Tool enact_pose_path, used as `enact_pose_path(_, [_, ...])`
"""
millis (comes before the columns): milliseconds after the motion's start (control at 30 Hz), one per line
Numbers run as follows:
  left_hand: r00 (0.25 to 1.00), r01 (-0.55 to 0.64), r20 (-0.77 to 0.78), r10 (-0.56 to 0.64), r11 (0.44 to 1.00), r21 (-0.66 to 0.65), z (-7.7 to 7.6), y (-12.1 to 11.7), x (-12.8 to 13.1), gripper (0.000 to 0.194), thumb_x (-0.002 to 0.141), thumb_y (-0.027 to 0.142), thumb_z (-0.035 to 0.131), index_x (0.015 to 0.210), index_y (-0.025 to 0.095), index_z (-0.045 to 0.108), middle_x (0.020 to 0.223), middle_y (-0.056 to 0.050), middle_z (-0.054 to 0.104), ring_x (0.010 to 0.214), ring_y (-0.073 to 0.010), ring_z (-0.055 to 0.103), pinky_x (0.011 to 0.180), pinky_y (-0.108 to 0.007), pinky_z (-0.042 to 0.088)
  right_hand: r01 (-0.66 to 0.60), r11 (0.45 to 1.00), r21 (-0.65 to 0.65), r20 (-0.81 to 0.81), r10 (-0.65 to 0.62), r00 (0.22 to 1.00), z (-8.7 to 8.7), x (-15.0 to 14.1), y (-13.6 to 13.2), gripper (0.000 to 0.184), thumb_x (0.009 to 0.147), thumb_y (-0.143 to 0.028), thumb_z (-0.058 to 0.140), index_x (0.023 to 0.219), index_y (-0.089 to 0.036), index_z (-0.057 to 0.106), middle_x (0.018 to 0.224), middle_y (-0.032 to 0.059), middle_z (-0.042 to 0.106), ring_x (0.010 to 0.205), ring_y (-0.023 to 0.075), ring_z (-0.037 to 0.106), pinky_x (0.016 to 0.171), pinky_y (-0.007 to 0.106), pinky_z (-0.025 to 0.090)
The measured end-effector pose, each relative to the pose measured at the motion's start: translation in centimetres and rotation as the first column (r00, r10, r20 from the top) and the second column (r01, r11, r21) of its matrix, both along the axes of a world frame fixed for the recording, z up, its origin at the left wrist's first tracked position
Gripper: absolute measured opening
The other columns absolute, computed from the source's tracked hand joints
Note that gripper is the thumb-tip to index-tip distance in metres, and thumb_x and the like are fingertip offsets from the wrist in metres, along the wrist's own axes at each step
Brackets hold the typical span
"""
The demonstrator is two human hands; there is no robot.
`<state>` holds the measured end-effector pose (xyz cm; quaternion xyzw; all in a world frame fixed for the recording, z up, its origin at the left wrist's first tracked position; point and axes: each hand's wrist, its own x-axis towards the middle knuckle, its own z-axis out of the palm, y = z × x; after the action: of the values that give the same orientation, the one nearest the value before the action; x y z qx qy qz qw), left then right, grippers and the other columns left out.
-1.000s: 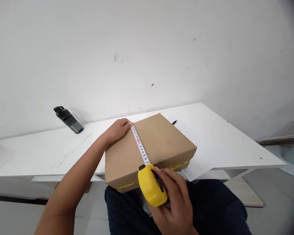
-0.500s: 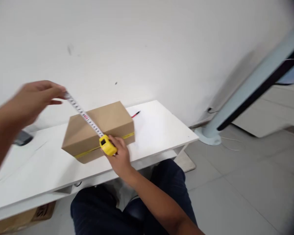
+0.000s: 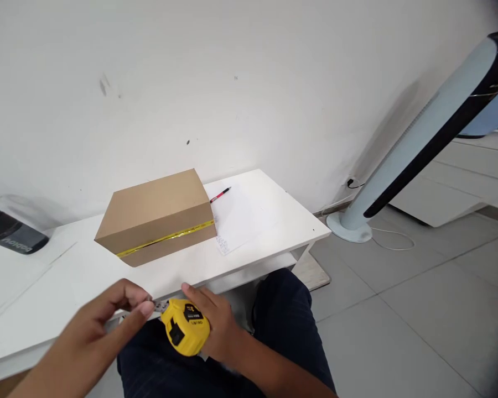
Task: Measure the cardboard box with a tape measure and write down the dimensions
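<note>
Tape measure (image 3: 187, 329) has moved off the box (image 3: 155, 217).

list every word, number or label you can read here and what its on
"3": black label on the yellow tape measure; the smaller print there is unclear.
"bablov", as best it reads: dark bottle.
Too blurred: marks on the short tape blade.
Too small: writing on the white paper, print on the yellow strip around the cardboard box, marking on the red-and-black pen.
</note>
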<state>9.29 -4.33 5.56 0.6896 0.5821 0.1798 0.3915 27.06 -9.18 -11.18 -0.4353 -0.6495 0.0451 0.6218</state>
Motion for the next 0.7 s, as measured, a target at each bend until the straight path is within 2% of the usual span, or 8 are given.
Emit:
enact_pose_path(133, [0.992, 0.125, 0.018, -0.124, 0.974, -0.190, -3.1, -0.3, 2.1, 0.061, 0.060, 0.088, 0.069, 0.067, 0.027, 0.065, 0.066, -0.001, 0.058, 0.069, -0.0206, 0.050, 0.065, -0.032, 0.043, 0.029, 0.999, -0.028, 0.026, -0.028, 0.999, -2.0, 0.0, -1.3, 0.060, 0.093, -0.036, 0.064, 0.150, -0.023, 0.049, 0.085, 0.0061, 0.073, 0.064, 0.0206, 0.070, 0.056, 0.029, 0.058])
enact_pose_path(233, [0.985, 0.167, 0.082, -0.149, 0.935, -0.313, -5.5, -0.5, 2.4, 0.067, 0.063, 0.091, 0.066, 0.074, 0.025, 0.064, 0.068, 0.001, 0.057, 0.066, -0.0167, 0.046, 0.065, -0.029, 0.041, 0.009, 1.000, -0.008, -0.055, -0.009, 0.998, -2.6, -0.2, -2.5, 0.064, 0.090, -0.052, 0.068, 0.146, -0.026, 0.051, 0.085, 0.0048, 0.073, 0.061, 0.0192, 0.069, 0.054, 0.028, 0.057])
enact_pose_path(300, [0.979, 0.200, 0.100, -0.176, 0.916, -0.346, -6.5, -0.5, 2.8, 0.068, 0.065, 0.092, 0.064, 0.077, 0.025, 0.064, 0.071, 0.002, 0.057, 0.067, -0.0162, 0.046, 0.068, -0.029, 0.042, -0.010, 1.000, -0.021, -0.125, 0.007, 0.992, -2.9, -0.2, -3.2, 0.066, 0.089, -0.060, 0.068, 0.144, -0.026, 0.054, 0.083, 0.0040, 0.073, 0.059, 0.0188, 0.068, 0.054, 0.029, 0.058])
enact_pose_path(433, [0.960, 0.273, 0.139, -0.244, 0.929, -0.249, -7.2, -0.2, 5.0, 0.068, 0.070, 0.091, 0.061, 0.085, 0.025, 0.068, 0.082, -0.001, 0.062, 0.080, -0.0205, 0.055, 0.079, -0.033, 0.047, -0.010, 0.999, -0.052, -0.278, -0.005, 0.961, -3.1, 0.2, -3.8, 0.056, 0.092, -0.056, 0.065, 0.140, -0.026, 0.059, 0.093, 0.0067, 0.074, 0.070, 0.0207, 0.072, 0.064, 0.032, 0.062])
enact_pose_path(533, [0.945, 0.307, 0.175, -0.276, 0.935, -0.179, -7.5, -0.1, 6.9, 0.067, 0.074, 0.090, 0.056, 0.098, 0.029, 0.071, 0.093, -0.005, 0.068, 0.089, -0.0260, 0.061, 0.084, -0.039, 0.051, -0.024, 0.994, -0.103, -0.435, -0.023, 0.900, -2.7, 0.7, -3.9, 0.049, 0.094, -0.057, 0.063, 0.130, -0.024, 0.064, 0.094, 0.0063, 0.075, 0.075, 0.0205, 0.072, 0.068, 0.032, 0.062])
enact_pose_path(633, [0.927, 0.331, 0.187, -0.324, 0.944, -0.005, -8.6, -0.3, 8.2, 0.054, 0.078, 0.078, 0.064, 0.111, 0.035, 0.072, 0.119, -0.009, 0.069, 0.115, -0.0331, 0.061, 0.103, -0.046, 0.048, -0.083, 0.968, -0.239, -0.614, -0.085, 0.785, -2.1, 1.4, -3.8, 0.036, 0.096, -0.053, 0.063, 0.114, -0.023, 0.068, 0.088, 0.0041, 0.074, 0.074, 0.0190, 0.070, 0.068, 0.030, 0.061])
enact_pose_path(700, [0.916, 0.344, 0.192, -0.352, 0.936, 0.076, -9.7, -0.5, 8.6, 0.051, 0.076, 0.068, 0.073, 0.118, 0.039, 0.071, 0.136, -0.009, 0.064, 0.131, -0.0353, 0.054, 0.114, -0.048, 0.042, -0.138, 0.947, -0.291, -0.717, -0.120, 0.687, -1.6, 1.9, -3.8, 0.036, 0.095, -0.055, 0.063, 0.111, -0.023, 0.069, 0.090, 0.0046, 0.073, 0.077, 0.0195, 0.070, 0.072, 0.031, 0.061])
